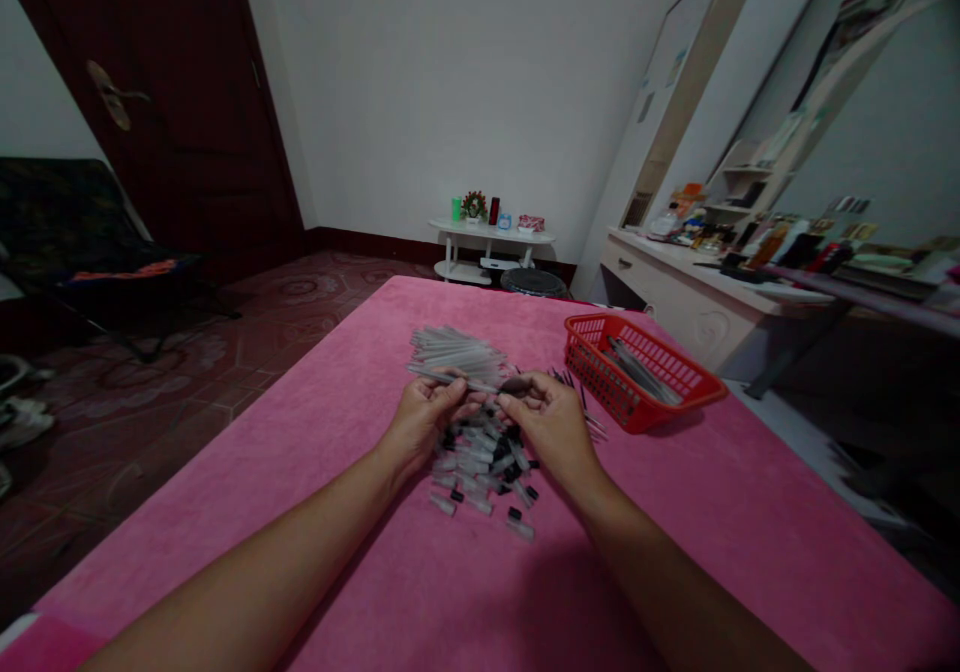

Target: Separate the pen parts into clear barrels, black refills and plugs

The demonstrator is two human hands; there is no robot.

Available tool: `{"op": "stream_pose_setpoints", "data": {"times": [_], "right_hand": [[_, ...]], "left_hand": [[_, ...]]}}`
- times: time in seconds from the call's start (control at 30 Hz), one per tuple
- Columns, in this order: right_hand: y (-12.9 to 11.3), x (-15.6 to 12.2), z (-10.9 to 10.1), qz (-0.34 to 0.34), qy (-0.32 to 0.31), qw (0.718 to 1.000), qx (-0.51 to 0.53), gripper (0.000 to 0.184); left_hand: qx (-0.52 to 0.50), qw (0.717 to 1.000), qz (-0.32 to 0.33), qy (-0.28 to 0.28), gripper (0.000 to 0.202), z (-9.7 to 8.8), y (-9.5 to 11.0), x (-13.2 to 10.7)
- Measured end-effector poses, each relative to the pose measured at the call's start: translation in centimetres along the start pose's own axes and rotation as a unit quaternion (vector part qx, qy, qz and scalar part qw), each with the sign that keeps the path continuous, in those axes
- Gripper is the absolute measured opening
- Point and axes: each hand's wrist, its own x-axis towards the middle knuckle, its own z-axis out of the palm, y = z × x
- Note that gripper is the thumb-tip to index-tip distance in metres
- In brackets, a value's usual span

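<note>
My left hand (424, 414) is closed round a clear plastic pen tube (450, 379) that sticks out to the left and back. My right hand (547, 414) pinches a small dark piece (514, 386) at the tube's near end. Both hands hover over a heap of small clear and black pen parts (480, 472) on the pink cloth (360, 552). A stack of clear tubes (454, 349) lies just behind my hands.
A red plastic basket (585, 327) with several finished pens stands to the right, thin black refills (574, 384) beside it. Beyond are a white side table (491, 234), a dresser with a mirror (675, 292), a dark door (172, 102) and a chair (75, 252).
</note>
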Motion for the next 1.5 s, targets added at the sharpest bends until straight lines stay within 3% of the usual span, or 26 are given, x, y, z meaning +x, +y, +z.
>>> {"op": "stream_pose_setpoints", "data": {"times": [0.1, 0.2, 0.43, 0.53, 0.7, 0.8, 0.97, 1.1, 1.27, 1.4, 1.5], "right_hand": [[-0.19, -0.19, -0.17, 0.013, -0.005, 0.999, -0.038, 0.019], [-0.27, -0.3, -0.43, 0.016, -0.031, 0.995, -0.096, 0.036], [-0.23, 0.0, -0.69, -0.027, -0.033, 0.992, -0.12, 0.013], [-0.12, -0.02, -0.82, -0.02, -0.062, 0.984, -0.165, 0.031], [0.12, -0.17, -0.78, -0.055, -0.051, 0.981, -0.178, 0.014], [0.16, -0.23, -0.73, -0.047, -0.073, 0.976, -0.201, 0.031], [0.1, -0.15, -0.78, -0.055, -0.044, 0.979, -0.192, 0.016], [0.1, -0.12, -0.91, -0.03, -0.067, 0.974, -0.216, 0.036], [0.33, -0.03, -0.91, -0.053, -0.059, 0.977, -0.197, 0.022], [0.33, 0.03, -0.93, -0.007, -0.094, 0.978, -0.188, 0.04], [0.26, 0.07, -0.88, 0.001, -0.084, 0.982, -0.168, 0.037]], "left_hand": [[0.013, 1.0, 0.006, -0.02, 0.032, 0.18, -0.05, -0.27], [0.015, 1.0, 0.006, -0.026, 0.033, 0.36, -0.02, -0.39], [0.012, 1.0, 0.007, -0.008, 0.035, 0.17, 0.01, -0.14], [0.015, 1.0, 0.004, -0.017, 0.035, 0.11, -0.1, -0.13], [0.012, 1.0, 0.005, -0.022, 0.035, 0.07, -0.13, -0.06], [0.015, 1.0, 0.003, -0.021, 0.036, 0.1, -0.06, -0.1], [0.013, 1.0, 0.002, -0.015, 0.035, 0.08, -0.03, -0.2], [0.023, 0.999, 0.004, -0.039, 0.033, -0.11, -0.17, -0.12], [0.021, 0.999, 0.006, -0.032, 0.032, -0.29, -0.27, -0.04], [0.034, 0.999, 0.004, -0.039, 0.034, -0.2, -0.22, -0.12], [0.036, 0.999, 0.005, -0.033, 0.034, -0.17, -0.23, -0.15]]}}
